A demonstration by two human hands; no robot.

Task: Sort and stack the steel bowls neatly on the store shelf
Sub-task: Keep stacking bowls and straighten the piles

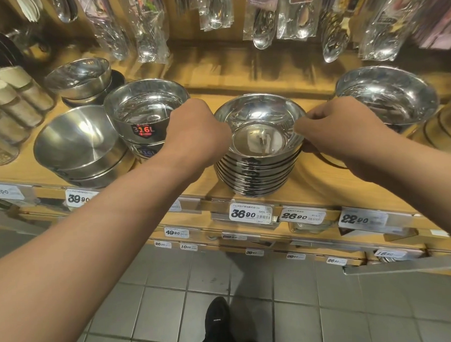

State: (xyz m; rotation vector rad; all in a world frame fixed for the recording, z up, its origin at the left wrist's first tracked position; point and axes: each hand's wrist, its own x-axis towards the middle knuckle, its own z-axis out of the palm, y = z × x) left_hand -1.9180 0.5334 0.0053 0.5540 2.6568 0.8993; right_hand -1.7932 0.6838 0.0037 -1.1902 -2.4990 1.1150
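A tall stack of several shallow steel bowls [260, 166] stands at the middle of the wooden shelf [310, 190], near its front edge. My left hand [194, 136] grips the left rim of the top bowl [259, 117], and my right hand [339, 132] grips its right rim, fingers curled over the edge. To the left stands a deeper stack of bowls with red 316L stickers [144, 115], then a matte tilted bowl stack [76, 146] and a small bowl stack [81, 79] behind. A wide bowl stack [386, 96] sits at the right.
Packaged spoons and ladles [148, 26] hang above the shelf's back. Rolled pale mats [12, 102] lie at the far left. Price tags [249, 213] line the shelf edge, with lower shelves beneath. Grey tiled floor and my black shoe [216, 321] are below.
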